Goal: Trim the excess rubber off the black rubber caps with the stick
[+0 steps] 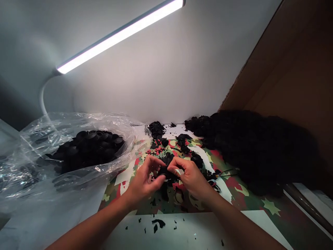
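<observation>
Between the fingers and thumb of my left hand (145, 178) is a small black round ribbed part (163, 171), which looks like rubber. My right hand (189, 173) is closed in a pinch at that part's right edge; whatever its fingertips grip is too small and dark to make out. A pale wrap, perhaps tape, covers one finger of the right hand. Black scraps (168, 159) lie just behind and beneath both hands on a camouflage-patterned sheet (240, 189) with stars.
To the left, a clear plastic bag (85, 184) holds many black round parts (91, 146). A large dark heap (247, 146) fills the right side beside a cardboard panel (286, 69). Black flakes (158, 223) dot the white front surface. A lit bar lamp (122, 36) hangs above.
</observation>
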Demonstrator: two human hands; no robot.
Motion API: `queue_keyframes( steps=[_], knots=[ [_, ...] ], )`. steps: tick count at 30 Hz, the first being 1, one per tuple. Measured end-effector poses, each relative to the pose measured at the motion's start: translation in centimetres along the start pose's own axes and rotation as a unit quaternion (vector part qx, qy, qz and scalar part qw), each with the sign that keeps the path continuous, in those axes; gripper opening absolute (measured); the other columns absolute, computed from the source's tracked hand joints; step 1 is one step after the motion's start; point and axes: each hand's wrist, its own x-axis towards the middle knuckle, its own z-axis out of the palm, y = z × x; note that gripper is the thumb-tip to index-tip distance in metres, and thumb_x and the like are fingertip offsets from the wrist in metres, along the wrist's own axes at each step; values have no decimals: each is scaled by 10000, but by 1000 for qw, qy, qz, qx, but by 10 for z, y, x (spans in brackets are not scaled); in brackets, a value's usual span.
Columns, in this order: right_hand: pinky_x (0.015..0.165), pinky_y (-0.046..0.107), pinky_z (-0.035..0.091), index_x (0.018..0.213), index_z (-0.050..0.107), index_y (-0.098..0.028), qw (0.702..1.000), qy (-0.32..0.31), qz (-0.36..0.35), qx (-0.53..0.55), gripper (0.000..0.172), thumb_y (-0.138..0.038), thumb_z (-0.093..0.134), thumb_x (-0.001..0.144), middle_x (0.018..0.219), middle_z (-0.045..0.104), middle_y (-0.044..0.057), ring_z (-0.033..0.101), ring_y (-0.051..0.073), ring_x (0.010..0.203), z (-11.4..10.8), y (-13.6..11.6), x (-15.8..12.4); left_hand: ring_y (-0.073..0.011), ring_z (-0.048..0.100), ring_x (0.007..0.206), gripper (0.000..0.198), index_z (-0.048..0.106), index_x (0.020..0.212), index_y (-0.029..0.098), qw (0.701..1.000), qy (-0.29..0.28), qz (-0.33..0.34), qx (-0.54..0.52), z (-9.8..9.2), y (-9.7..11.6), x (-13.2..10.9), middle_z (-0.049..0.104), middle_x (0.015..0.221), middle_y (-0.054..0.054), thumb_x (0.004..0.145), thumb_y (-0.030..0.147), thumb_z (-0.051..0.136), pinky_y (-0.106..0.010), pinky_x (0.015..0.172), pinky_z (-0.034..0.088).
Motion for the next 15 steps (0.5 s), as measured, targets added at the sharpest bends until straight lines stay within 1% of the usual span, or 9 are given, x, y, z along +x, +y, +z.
queue_keyframes(
  steps=[1, 2, 4, 6, 8, 10, 12, 14, 15],
  knots=[
    [598, 265, 336, 711, 498, -208, 1000, 10, -18, -7, 336, -403, 547, 980, 686, 485, -30, 433, 142, 640, 1, 0, 0, -214, 608, 922, 218, 614, 1102, 235, 999, -8, -31, -21, -1, -2, 1, 664, 1030, -66, 899, 307, 641, -295, 784, 479],
    [611, 267, 348, 728, 506, -209, 999, 16, -40, -14, 300, -358, 543, 985, 709, 508, -25, 451, 144, 652, 1, 0, -1, -220, 613, 936, 251, 625, 1135, 231, 998, -19, -55, -31, -2, -4, 2, 675, 1027, -69, 923, 364, 619, -295, 792, 476],
    [634, 269, 369, 757, 518, -212, 996, 23, -83, -24, 249, -298, 539, 990, 760, 543, -12, 484, 148, 682, 3, -1, -2, -224, 615, 896, 293, 690, 1066, 206, 995, -49, -83, -25, -4, -10, 4, 687, 969, -68, 913, 449, 632, -289, 769, 470],
    [642, 273, 380, 778, 532, -213, 994, 32, -101, -29, 228, -274, 526, 998, 787, 552, -4, 497, 151, 694, 5, -2, -3, -225, 609, 853, 318, 739, 958, 185, 994, -64, -91, -21, -5, -13, 5, 689, 909, -62, 866, 485, 686, -285, 745, 467],
    [635, 276, 381, 780, 543, -213, 994, 54, -93, -34, 240, -279, 508, 1008, 775, 545, -4, 492, 151, 681, 5, -3, -3, -233, 613, 876, 315, 754, 952, 187, 993, -52, -101, -35, -5, -13, 5, 696, 918, -59, 820, 472, 743, -283, 748, 470],
    [624, 280, 378, 760, 544, -212, 993, 80, -78, -40, 263, -297, 510, 1006, 756, 540, -4, 488, 152, 667, 5, -3, -3, -242, 616, 943, 347, 749, 1020, 204, 992, -32, -110, -51, -3, -11, 5, 700, 978, -53, 752, 412, 817, -283, 784, 477],
    [612, 282, 376, 732, 545, -210, 992, 92, -71, -44, 288, -325, 532, 996, 732, 536, -3, 489, 155, 657, 5, -3, -3, -238, 613, 972, 385, 737, 1034, 209, 991, -23, -117, -58, -1, -7, 5, 695, 1001, -45, 698, 347, 862, -285, 814, 476],
    [629, 287, 394, 741, 583, -207, 991, 103, -78, -41, 317, -366, 517, 1007, 760, 557, 11, 515, 163, 685, 3, -3, -3, -221, 609, 944, 360, 718, 1011, 193, 990, -23, -126, -66, 0, -4, 5, 686, 978, -39, 699, 311, 854, -288, 819, 467],
    [657, 293, 411, 769, 616, -207, 988, 119, -86, -36, 344, -390, 478, 1026, 808, 581, 26, 540, 172, 727, 2, -4, -4, -209, 604, 918, 343, 705, 998, 184, 988, -23, -131, -72, 0, -3, 5, 677, 959, -36, 705, 296, 841, -286, 806, 461]
  ],
)
